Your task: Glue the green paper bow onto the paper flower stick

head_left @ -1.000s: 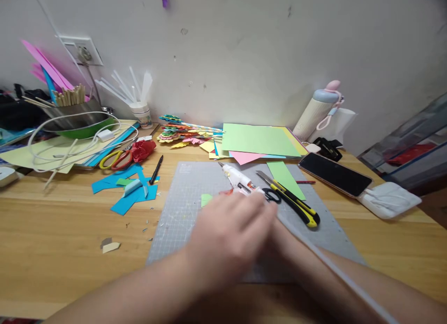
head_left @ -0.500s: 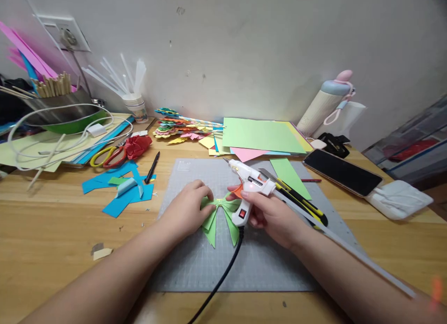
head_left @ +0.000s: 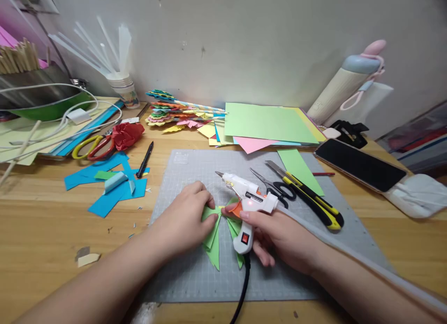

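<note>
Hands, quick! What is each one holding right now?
Left hand: closed, pinching the green paper bow on the cutting mat.
Right hand: closed around the white glue gun.

Left hand (head_left: 188, 215) pinching down — right hand (head_left: 275, 235) curled (a closed grip).

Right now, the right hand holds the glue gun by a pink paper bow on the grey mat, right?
The paper bow is green, not pink. The head view shows the right hand holding the glue gun by it on the grey mat.
</note>
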A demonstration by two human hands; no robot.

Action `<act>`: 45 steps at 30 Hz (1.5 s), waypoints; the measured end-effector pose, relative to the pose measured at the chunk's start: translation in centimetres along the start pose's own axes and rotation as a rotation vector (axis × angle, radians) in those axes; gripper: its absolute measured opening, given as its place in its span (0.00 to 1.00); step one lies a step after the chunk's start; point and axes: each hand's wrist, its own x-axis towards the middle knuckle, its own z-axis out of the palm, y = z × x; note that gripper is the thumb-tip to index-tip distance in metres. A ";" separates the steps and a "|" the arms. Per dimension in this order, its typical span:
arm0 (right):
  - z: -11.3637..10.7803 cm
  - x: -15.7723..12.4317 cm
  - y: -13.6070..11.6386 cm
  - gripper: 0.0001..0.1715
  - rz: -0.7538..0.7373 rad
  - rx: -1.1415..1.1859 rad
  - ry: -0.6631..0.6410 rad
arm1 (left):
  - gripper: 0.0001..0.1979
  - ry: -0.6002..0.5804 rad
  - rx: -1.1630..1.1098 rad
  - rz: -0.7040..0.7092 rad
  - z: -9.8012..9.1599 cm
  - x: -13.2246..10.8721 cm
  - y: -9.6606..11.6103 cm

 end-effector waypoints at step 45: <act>0.4 -0.7 0.5 0.24 -0.025 0.080 0.076 | 0.07 0.032 -0.067 0.032 -0.9 -0.4 0.1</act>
